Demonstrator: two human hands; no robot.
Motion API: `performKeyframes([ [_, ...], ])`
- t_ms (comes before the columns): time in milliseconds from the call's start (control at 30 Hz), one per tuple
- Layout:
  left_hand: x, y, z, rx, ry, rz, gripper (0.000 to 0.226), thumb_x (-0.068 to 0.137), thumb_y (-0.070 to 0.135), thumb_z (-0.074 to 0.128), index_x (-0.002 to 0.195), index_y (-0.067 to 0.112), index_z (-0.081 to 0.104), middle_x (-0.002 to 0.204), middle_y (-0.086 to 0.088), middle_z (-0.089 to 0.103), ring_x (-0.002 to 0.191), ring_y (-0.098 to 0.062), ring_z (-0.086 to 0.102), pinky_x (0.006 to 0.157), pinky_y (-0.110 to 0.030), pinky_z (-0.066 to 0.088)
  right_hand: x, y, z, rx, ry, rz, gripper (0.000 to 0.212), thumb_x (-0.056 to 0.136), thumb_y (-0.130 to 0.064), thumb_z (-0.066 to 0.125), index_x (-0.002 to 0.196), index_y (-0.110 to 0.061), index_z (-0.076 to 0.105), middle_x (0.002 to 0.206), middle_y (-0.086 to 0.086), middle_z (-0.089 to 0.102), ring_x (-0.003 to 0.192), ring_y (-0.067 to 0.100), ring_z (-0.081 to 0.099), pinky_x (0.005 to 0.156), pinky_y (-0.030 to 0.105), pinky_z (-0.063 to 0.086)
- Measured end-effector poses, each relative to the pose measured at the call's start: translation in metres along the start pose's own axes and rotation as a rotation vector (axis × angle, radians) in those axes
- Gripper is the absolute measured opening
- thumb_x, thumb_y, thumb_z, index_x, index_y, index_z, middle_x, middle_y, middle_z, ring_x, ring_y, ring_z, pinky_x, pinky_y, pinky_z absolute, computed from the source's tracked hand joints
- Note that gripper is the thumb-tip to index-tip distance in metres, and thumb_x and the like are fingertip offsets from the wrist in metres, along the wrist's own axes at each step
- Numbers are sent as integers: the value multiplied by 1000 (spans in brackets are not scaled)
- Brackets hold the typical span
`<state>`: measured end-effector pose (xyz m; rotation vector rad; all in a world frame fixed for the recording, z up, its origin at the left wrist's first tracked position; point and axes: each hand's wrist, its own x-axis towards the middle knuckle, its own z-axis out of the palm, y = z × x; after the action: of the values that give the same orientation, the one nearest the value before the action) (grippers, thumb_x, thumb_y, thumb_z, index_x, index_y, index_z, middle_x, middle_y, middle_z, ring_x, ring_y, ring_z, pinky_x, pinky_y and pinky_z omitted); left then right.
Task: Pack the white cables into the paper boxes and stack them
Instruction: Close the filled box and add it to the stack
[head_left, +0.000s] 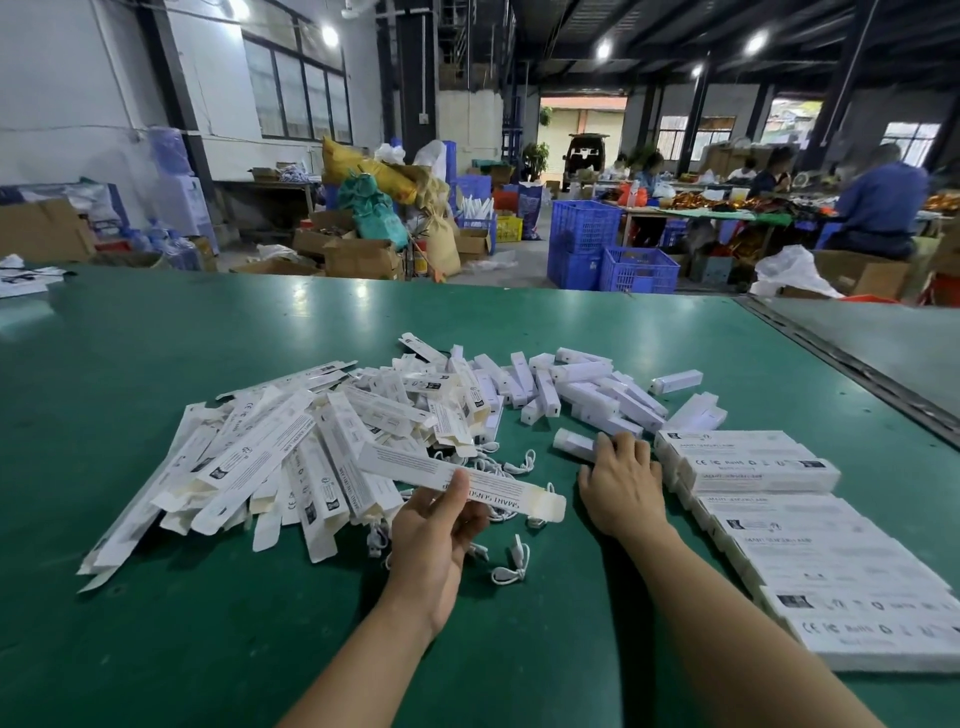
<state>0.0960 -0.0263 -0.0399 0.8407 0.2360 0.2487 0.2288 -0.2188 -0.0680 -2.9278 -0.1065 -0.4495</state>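
While palm-up, left hand (431, 525) round box (457, 480)

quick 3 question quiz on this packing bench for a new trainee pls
1. True or false: the left hand holds a long paper box.
2. Pick one: the right hand touches A) a small white unit, B) a blue crate, C) a yellow sack.
3. Fill in: the packed boxes lie on the ___ side of the green table.
Key: 1 true; 2 A; 3 right.
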Motion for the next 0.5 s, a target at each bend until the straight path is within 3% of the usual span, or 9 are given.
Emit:
performKeyframes([
  [133,2,1,-3,-16,8,9,27,68,25,73,81,7,59,67,-6,64,59,-13,66,58,-22,58,-5,2,2,46,-1,-9,32,98,-35,38,125,-18,46,136,10,33,130,31,25,105,47,28],
  [233,4,2,-4,-28,7,36,30,68,26,74,86,7,61,69,-4,70,63,-13,68,60,-22,59,-11,6,3,140,-45,-28,31,100,-33,40,126,-16,43,137,9,40,131,30,27,104,45,30],
  [333,4,0,-4,-19,6,72,29,70,24,73,91,6,62,74,-6,74,65,-14,71,61,-22,59,-17,12,-3,329,-45,-45,27,99,-28,49,121,-12,46,118,8,55,114,29,47,86,37,39],
  [400,4,-1,-4,-15,16,96,29,71,22,73,93,6,62,77,-8,75,67,-16,72,62,-23,59,-21,16,-10,504,-23,18,27,97,-25,56,119,-13,48,104,4,60,99,26,56,73,31,35],
  [500,2,-1,-5,8,31,127,27,71,20,73,90,5,62,75,-11,74,66,-18,73,62,-24,60,-30,24,-19,705,-9,120,24,89,-24,68,108,-24,53,97,-11,62,83,7,59,66,23,39],
])
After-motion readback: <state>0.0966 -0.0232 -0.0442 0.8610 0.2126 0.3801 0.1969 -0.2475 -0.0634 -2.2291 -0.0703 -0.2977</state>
